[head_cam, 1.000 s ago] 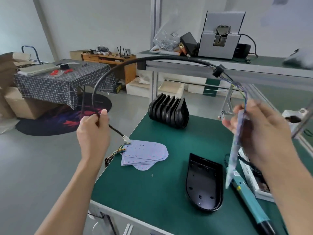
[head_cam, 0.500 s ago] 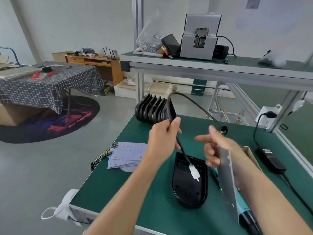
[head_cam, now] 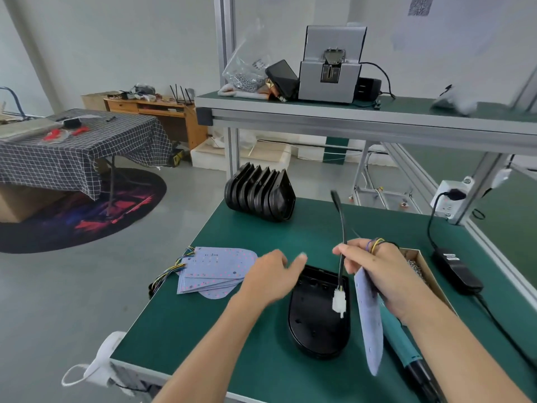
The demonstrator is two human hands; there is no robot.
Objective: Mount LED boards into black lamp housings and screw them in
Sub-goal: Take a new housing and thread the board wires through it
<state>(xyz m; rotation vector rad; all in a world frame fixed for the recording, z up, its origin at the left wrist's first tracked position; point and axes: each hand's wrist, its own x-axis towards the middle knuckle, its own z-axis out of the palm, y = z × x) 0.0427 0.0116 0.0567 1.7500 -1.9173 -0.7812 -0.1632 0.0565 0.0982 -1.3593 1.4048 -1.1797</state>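
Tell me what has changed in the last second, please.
The left hand let go of the black cable and now hovers open beside the housing. The right hand took over the cable, gripping it along with the LED board, and brought both down over the housing. The stack of boards and row of housings stayed put.

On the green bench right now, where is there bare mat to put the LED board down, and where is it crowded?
Bare mat lies along the near edge of the green bench, left of the open black housing and below the board stack. More lies between the upright housing stack and the right hand. The right side is crowded: screwdriver, screw box, power adapter.
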